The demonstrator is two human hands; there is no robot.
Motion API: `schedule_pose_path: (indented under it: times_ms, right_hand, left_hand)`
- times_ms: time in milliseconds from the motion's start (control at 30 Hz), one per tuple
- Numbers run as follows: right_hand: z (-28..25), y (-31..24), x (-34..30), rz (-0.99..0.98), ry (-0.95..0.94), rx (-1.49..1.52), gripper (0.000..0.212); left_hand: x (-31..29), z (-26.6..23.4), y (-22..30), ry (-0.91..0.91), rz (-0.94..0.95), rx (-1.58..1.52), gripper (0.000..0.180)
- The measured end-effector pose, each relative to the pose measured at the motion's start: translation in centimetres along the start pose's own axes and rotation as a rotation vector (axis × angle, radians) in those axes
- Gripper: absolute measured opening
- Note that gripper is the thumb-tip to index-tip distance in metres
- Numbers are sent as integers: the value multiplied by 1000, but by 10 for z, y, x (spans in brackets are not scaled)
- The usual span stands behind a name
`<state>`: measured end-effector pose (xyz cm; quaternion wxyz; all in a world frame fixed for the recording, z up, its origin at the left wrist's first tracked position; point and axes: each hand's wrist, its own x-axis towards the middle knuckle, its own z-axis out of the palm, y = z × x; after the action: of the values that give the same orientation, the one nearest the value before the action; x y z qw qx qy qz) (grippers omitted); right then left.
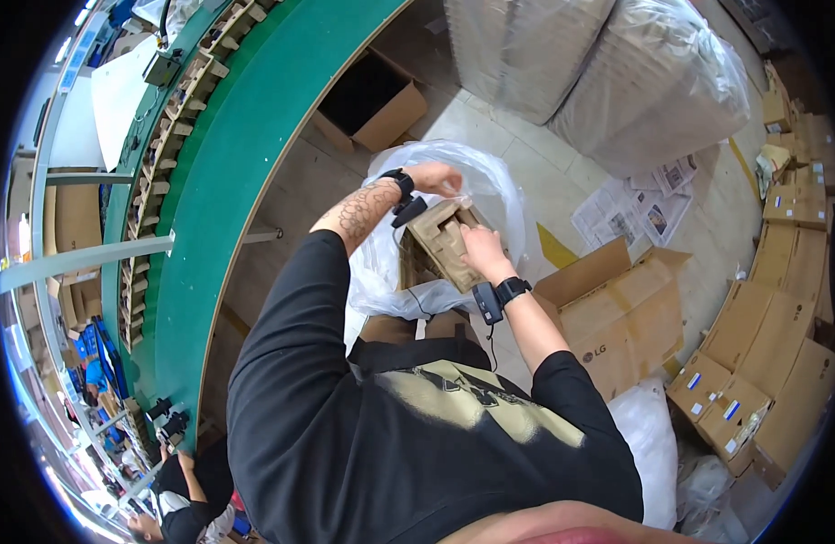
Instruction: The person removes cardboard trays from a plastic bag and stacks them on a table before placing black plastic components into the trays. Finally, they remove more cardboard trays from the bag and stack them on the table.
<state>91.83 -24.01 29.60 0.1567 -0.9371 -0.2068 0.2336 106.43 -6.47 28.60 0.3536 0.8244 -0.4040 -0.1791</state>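
1. Work site: a brown moulded pulp tray (439, 241) stands tilted in the mouth of a translucent plastic bag (370, 263), directly in front of the person, between the tabletop and an open carton
2. Left hand (434, 179): above the far rim of the tray, fingers curled inward near a fold of the plastic; whether they pinch it cannot be told
3. Right hand (484, 250): laid on the near right side of the tray, fingers bent over its surface; the view does not settle whether it grips
4. Tabletop (213, 199): green, smooth, curving in a broad band along the person's left; a row of beige pieces (162, 168) follows its outer edge
5. Floor (492, 125): pale tiles, marked by a yellow stripe (553, 247) just right of the bag; printed paper sheets (631, 208) lie flat beyond it
6. Cartons: an open carton (621, 335) to the right of the hands; a dark-lined box (372, 102) beside the tabletop's inner edge; stacked brown boxes (764, 313) along the right margin
7. Wrapped goods: tall stacks in clear film (649, 86) at the upper right; a white bundle (644, 444) at the lower right
8. Lower left: another person (189, 499), beside the tabletop's near end
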Motion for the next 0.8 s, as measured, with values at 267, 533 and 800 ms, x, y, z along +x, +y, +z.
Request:
schedule_pose_path:
  times_ms: [267, 533, 800]
  right_hand:
    - [-2, -6, 7, 12, 43, 4, 47]
    - [10, -29, 8, 3, 8, -49, 44]
    - [1, -61, -32, -155, 115, -10, 56]
  left_hand:
    - [-5, -13, 7, -349, 73, 197, 18]
    - [-3, -29, 5, -403, 153, 527, 13]
    - [-24, -30, 7, 386, -316, 278, 22]
